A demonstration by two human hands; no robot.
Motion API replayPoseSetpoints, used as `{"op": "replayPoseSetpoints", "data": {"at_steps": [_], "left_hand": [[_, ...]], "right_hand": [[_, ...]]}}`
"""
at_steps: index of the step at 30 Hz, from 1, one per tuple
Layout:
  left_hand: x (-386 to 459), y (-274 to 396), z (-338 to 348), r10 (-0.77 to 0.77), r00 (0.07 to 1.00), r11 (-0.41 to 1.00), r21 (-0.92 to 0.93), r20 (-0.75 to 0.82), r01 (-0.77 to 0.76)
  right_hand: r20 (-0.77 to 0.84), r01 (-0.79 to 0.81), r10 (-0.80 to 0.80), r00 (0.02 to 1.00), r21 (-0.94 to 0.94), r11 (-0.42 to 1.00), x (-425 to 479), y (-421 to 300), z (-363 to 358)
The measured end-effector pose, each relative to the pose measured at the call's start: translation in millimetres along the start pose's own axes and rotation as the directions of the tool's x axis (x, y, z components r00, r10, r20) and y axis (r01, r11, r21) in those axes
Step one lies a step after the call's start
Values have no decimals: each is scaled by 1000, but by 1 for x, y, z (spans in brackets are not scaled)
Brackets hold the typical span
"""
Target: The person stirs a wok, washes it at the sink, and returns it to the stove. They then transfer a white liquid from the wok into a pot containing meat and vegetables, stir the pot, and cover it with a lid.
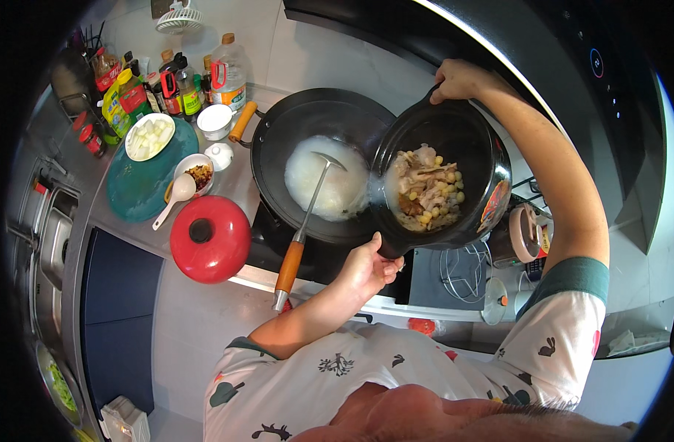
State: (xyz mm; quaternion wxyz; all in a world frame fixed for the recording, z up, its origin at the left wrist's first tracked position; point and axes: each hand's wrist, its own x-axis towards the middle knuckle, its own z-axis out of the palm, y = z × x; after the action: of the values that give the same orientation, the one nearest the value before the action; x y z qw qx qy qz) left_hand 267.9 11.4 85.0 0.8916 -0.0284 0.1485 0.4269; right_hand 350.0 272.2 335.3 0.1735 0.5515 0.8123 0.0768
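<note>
My left hand (373,269) grips the near handle of a black clay pot (442,121). My right hand (457,82) holds the same pot by its far handle. The pot tilts left over the rim of a black wok (282,121), and whitish broth (377,190) runs across its lip. Pieces of meat and small yellow round pieces (428,193) remain inside the pot. Cloudy white liquid (326,182) fills the bottom of the wok. A wok turner (309,212) with a wooden handle leans in the wok, its handle end sticking out toward me.
Left of the wok are a red lid (226,243), a bowl of seasonings (198,171) with a white spoon (181,192), and a plate of chopped white vegetable (151,138) on a green board (121,185). Bottles (229,72) stand behind. A wire rack (464,273) lies right; a range hood (536,72) overhangs.
</note>
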Motion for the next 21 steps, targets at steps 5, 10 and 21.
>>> {"op": "replayPoseSetpoints", "data": {"at_steps": [5,10,21], "left_hand": [[-1,-1,-1,14,1000,1000,-6,-3,-14],[-2,-2,-4,1,1000,1000,-11,9,0],[-7,-6,-4,26,999,1000,1,23,-26]], "right_hand": [[15,12,-12,1000,13,1000,-1,1,-2],[47,-3,3,999,7,1000,2,-3,-4],[24,9,-8,1000,-10,1000,-11,-8,-6]]}}
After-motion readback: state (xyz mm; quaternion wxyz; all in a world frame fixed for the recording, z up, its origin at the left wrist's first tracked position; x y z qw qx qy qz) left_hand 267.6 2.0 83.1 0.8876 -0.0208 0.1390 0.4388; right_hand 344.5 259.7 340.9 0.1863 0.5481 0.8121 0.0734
